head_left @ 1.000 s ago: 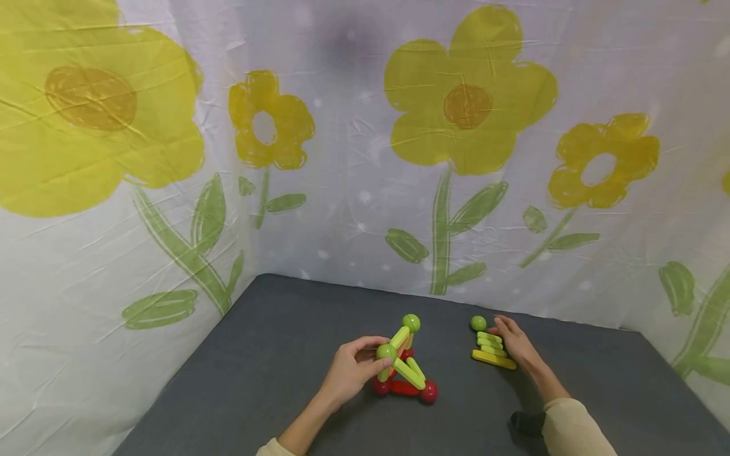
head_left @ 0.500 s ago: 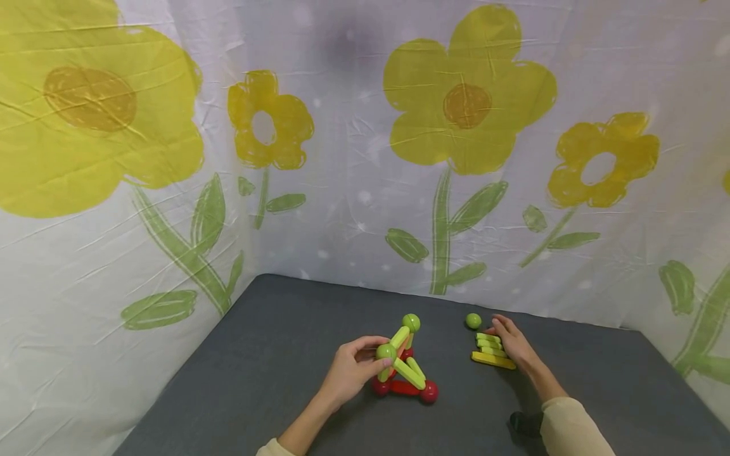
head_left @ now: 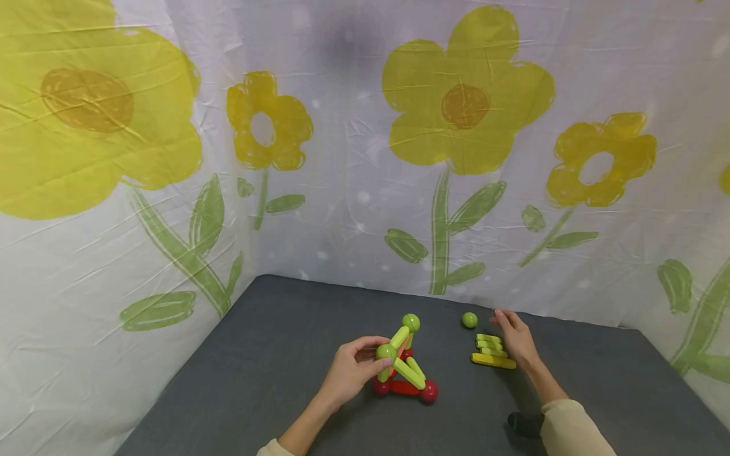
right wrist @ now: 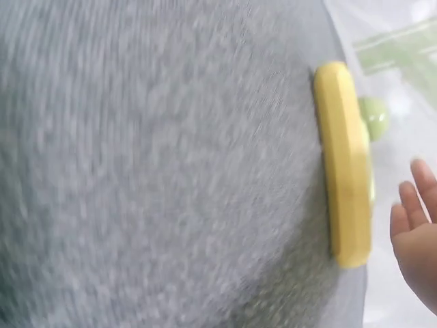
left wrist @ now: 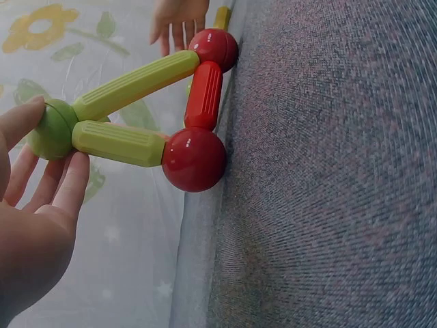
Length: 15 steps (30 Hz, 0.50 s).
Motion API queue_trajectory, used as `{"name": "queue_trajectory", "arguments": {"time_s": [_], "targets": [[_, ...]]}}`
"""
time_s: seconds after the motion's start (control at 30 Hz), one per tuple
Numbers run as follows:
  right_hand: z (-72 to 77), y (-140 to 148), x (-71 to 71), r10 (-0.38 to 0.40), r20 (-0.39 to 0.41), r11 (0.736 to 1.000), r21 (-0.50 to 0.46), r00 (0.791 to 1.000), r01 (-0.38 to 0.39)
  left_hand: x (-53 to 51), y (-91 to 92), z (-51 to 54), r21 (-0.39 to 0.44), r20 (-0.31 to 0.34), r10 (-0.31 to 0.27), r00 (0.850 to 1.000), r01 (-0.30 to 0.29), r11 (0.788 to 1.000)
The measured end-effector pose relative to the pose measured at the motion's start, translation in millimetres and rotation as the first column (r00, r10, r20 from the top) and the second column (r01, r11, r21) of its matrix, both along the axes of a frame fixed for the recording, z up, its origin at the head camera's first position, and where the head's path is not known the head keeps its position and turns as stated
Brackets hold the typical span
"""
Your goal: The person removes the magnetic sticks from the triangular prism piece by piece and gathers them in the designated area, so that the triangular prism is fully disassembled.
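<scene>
My left hand [head_left: 352,370] pinches a green ball [left wrist: 54,130] at an upper corner of a frame of magnetic rods and balls. Light green rods [left wrist: 123,142] run from that ball down to red balls [left wrist: 194,159], which a short red rod [head_left: 404,387] joins on the table. A second green ball [head_left: 410,322] tops the frame's far side. My right hand [head_left: 518,337] hovers with nothing in it, fingers loosely extended. Beside it lie several short green rods [head_left: 488,345], a longer yellow rod [right wrist: 343,164] and a loose green ball [head_left: 469,320].
The dark grey table [head_left: 256,380] ends against a pale cloth backdrop [head_left: 342,240] printed with yellow flowers. A small black object [head_left: 525,424] is at the right sleeve's cuff [head_left: 573,424].
The loose green ball has rolled a little to the left, away from the rods. My right hand has lifted slightly and moved off the rods. The left hand and frame stay put.
</scene>
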State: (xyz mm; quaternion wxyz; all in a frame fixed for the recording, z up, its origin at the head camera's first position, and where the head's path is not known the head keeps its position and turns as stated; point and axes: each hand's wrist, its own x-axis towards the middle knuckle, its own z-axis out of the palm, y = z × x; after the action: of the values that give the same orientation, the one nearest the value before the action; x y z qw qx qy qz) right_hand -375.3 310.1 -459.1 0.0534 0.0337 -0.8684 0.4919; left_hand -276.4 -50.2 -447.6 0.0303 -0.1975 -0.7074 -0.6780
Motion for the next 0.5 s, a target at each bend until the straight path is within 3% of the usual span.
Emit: {"name": "queue_trajectory", "arguments": {"time_s": [0.17, 0.27, 0.37, 0.5], "targets": [[7.3, -7, 5.1, 0.006, -0.014, 0.991, -0.135, 1.0, -0.008, -0.4, 0.8, -1.5, 0.009, 0.011, -0.005, 1.0, 0.005, 1.0], [11.3, -13, 8.9, 0.044, -0.005, 0.967, -0.25, 0.999, -0.044, 0.3, 1.1, -1.2, 0.012, 0.024, -0.004, 1.0, 0.003, 1.0], [14.0, -19, 11.3, 0.114, -0.002, 0.921, -0.374, 0.994, -0.106, 1.7, 0.9, 0.3, 0.011, 0.019, 0.003, 1.0, -0.003, 1.0], [16.4, -26, 13.8, 0.199, -0.02, 0.841, -0.51, 0.98, -0.181, 2.7, 0.6, 1.3, 0.014, 0.012, 0.002, 1.0, -0.003, 1.0]]}}
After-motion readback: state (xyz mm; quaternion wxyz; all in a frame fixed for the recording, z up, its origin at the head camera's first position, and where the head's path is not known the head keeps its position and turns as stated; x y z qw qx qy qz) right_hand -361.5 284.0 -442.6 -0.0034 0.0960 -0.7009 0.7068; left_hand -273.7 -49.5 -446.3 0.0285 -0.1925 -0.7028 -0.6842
